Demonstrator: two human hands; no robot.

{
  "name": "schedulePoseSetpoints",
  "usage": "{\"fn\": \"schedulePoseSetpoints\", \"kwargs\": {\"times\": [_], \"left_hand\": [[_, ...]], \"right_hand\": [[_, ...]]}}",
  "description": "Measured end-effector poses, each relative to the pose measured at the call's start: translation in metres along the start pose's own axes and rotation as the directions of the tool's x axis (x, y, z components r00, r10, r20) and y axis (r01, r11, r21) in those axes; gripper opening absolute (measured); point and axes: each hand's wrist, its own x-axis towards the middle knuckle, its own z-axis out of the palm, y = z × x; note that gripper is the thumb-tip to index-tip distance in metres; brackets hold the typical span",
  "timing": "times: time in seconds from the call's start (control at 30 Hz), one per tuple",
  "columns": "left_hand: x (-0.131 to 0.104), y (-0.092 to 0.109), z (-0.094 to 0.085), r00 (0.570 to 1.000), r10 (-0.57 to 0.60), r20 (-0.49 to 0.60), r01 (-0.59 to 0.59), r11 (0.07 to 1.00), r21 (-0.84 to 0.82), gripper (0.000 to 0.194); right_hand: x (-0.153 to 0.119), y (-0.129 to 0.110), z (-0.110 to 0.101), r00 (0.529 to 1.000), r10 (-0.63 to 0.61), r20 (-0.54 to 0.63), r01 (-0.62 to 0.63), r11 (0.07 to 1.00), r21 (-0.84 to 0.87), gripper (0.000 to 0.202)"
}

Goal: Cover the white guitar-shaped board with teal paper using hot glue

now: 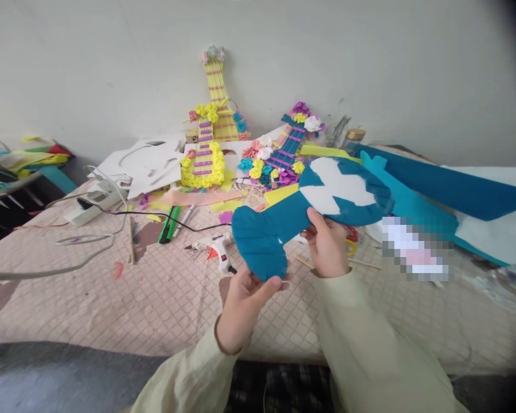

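Blue cutout [260,229]: held up in both hands above the table, slanting from the left hand to beyond the right, rounded at each end with a narrower neck between.
White patch [337,186]: cross-like, on the cutout's far rounded part, just past the right hand.
Left hand [243,301]: pinching the near rounded end by its lower edge, thumb on top.
Right hand [328,246]: gripping the lower edge where the neck widens, thumb on the face.
Glue gun [221,252]: lying just beyond the left hand.
Green tool [168,225]: farther out, left of the gun.
Flowered guitar shapes [286,149]: beyond both hands, near the wall.
Patterned cloth [167,304]: covering the table beneath both hands.
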Motion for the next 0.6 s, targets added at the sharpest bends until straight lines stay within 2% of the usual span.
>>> {"fn": "schedulePoseSetpoints", "kwargs": {"times": [0.17,0.27,0.4,0.6], "left_hand": [[0.003,0.000,-0.003,0.999,0.000,-0.038,0.001,1.000,0.014,0.033],[0.007,-0.002,-0.003,0.990,0.056,-0.127,-0.058,0.998,-0.013,0.035],[0.011,0.002,-0.003,0.959,0.110,-0.261,-0.135,0.988,-0.079,0.028],[0.012,0.015,-0.013,0.972,0.025,-0.232,-0.063,0.985,-0.160,0.027]], "right_hand": [[-0.001,0.003,-0.001,0.998,-0.029,0.062,0.027,0.999,0.024,0.025],[-0.004,0.008,-0.001,0.989,-0.059,0.138,0.056,0.998,0.027,0.026],[-0.007,0.013,0.001,0.970,-0.109,0.219,0.104,0.994,0.033,0.027],[-0.010,0.011,-0.001,0.962,-0.175,0.210,0.189,0.981,-0.047,0.026]]}}
